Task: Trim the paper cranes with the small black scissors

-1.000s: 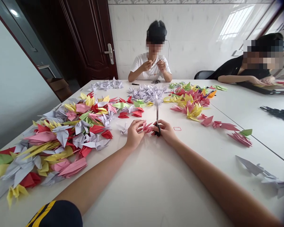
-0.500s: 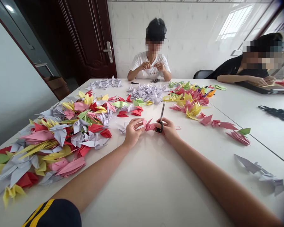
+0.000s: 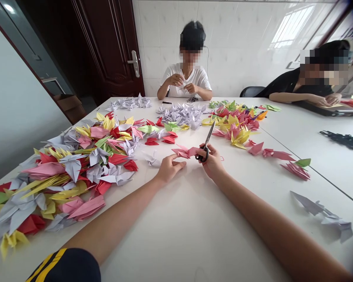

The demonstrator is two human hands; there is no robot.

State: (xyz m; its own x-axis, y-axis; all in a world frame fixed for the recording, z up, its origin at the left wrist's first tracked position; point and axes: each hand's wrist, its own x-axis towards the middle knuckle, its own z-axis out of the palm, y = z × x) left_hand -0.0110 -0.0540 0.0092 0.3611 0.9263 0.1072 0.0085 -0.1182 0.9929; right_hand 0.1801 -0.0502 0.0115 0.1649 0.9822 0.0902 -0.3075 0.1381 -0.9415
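Fingers of the right hand clamped on black-handled steel scissors, whose handles touch a pink paper origami crane lying on a white table. Fingers of the left hand, spread apart, sit just beside the crane. Heaped multicoloured paper cranes lie left of it; a person in a white T-shirt sits beyond it.
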